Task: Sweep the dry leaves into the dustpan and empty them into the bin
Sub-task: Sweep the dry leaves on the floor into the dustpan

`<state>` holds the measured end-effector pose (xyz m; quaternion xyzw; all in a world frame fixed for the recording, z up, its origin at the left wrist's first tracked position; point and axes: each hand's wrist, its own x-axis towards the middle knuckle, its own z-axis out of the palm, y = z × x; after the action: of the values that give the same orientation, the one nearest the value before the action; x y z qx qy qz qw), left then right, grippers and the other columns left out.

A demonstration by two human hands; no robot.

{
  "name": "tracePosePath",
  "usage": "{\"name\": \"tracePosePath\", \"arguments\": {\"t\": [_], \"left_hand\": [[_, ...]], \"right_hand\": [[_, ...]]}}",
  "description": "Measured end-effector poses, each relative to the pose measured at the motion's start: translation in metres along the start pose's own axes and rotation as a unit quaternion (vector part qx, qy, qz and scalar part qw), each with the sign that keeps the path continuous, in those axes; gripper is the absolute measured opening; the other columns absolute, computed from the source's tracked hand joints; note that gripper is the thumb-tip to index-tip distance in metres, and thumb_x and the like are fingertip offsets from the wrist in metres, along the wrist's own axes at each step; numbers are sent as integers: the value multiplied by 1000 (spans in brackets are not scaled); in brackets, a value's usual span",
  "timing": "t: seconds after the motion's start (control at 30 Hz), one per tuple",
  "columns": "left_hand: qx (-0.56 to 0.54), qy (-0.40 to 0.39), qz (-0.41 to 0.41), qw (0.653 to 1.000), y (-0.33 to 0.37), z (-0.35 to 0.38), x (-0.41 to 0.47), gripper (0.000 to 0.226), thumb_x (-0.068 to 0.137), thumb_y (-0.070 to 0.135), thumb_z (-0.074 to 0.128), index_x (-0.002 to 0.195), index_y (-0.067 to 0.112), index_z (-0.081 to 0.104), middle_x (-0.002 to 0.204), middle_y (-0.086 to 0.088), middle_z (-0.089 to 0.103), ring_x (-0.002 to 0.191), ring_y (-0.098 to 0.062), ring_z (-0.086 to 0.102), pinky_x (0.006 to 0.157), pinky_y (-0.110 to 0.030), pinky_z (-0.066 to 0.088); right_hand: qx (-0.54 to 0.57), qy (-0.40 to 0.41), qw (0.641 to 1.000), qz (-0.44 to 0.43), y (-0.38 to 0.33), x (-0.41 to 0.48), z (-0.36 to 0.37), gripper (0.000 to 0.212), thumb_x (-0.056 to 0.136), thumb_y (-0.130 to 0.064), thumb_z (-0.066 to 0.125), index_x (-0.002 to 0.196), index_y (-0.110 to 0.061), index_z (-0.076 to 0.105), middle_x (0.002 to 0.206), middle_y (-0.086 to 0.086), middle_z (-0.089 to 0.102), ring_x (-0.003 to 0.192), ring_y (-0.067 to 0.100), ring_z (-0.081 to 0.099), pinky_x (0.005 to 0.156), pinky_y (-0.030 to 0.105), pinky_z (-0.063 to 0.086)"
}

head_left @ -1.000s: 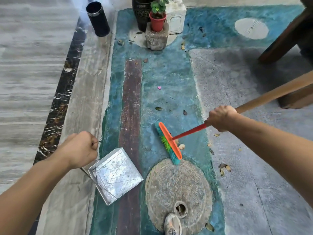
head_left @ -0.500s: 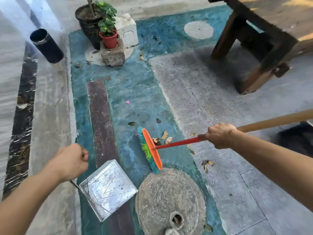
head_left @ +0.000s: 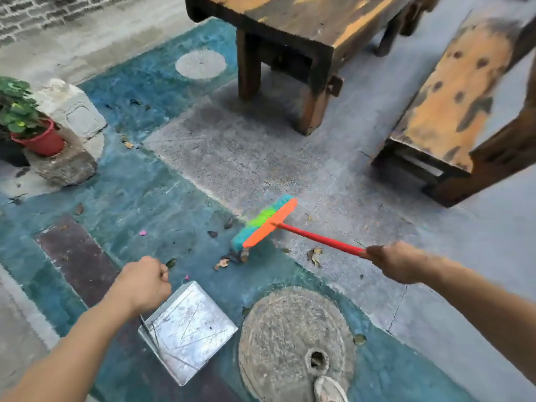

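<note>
A broom with an orange head (head_left: 269,223) and green-blue bristles rests on the floor at centre, its red shaft running back to my right hand (head_left: 397,262), which grips it. A few dry leaves (head_left: 222,262) lie just below the broom head, and more leaves (head_left: 314,255) lie to its right. A shiny metal dustpan (head_left: 188,329) lies flat on the painted floor at lower centre. My left hand (head_left: 142,281) is closed around its thin handle, most of which is hidden by the fist. The bin is out of view.
A round stone cover (head_left: 293,323) with a hole lies right of the dustpan, a shoe tip (head_left: 329,390) at its lower edge. A heavy wooden table (head_left: 304,33) and bench (head_left: 455,100) stand at the back right. A red pot with a plant (head_left: 40,140) sits on a stone at left.
The view has swung to the right, so the dark bin has left the frame. The broom head has moved further from me and turned, now lying right of and above the leaves.
</note>
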<state>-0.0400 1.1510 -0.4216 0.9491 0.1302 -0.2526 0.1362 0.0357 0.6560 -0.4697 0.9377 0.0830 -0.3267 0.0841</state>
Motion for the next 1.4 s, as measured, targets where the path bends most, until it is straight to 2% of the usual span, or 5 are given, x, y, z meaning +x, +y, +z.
{"name": "tracePosePath", "arguments": {"t": [0.2, 0.6, 0.87, 1.13, 1.4], "left_hand": [[48, -2, 101, 994, 52, -22, 30, 27, 64, 2, 50, 45, 13, 35, 47, -1, 30, 61, -29, 29, 59, -32, 37], [148, -12, 221, 964, 184, -33, 89, 38, 67, -1, 60, 49, 15, 30, 48, 0, 22, 56, -25, 19, 50, -24, 29], [157, -5, 241, 958, 216, -52, 141, 42, 66, 0, 63, 48, 14, 27, 54, -5, 24, 64, -28, 22, 54, -29, 33], [149, -7, 246, 958, 208, -88, 166, 42, 67, 1, 63, 46, 12, 29, 50, -3, 23, 62, -28, 21, 51, -24, 33], [128, -20, 292, 947, 166, -131, 197, 40, 64, 1, 60, 41, 12, 30, 45, 0, 25, 61, -26, 24, 60, -30, 34]], "right_hand": [[175, -50, 969, 169, 5, -90, 86, 26, 93, -19, 40, 109, -13, 59, 106, 15, 68, 94, 33, 65, 68, 30, 44], [371, -151, 806, 435, 18, -166, 177, 34, 91, -6, 38, 120, -4, 56, 76, 6, 57, 51, 17, 64, 39, 26, 52], [396, -191, 814, 378, -58, -107, 160, 38, 95, -17, 40, 129, -7, 55, 127, 12, 62, 119, 27, 60, 95, 32, 49], [458, -162, 803, 345, -128, -29, 72, 37, 91, -18, 46, 123, -6, 59, 125, 11, 63, 112, 28, 63, 86, 30, 52], [490, -24, 816, 305, -150, -1, 16, 24, 99, -27, 38, 102, -16, 58, 79, 6, 61, 45, 16, 56, 36, 15, 43]]}}
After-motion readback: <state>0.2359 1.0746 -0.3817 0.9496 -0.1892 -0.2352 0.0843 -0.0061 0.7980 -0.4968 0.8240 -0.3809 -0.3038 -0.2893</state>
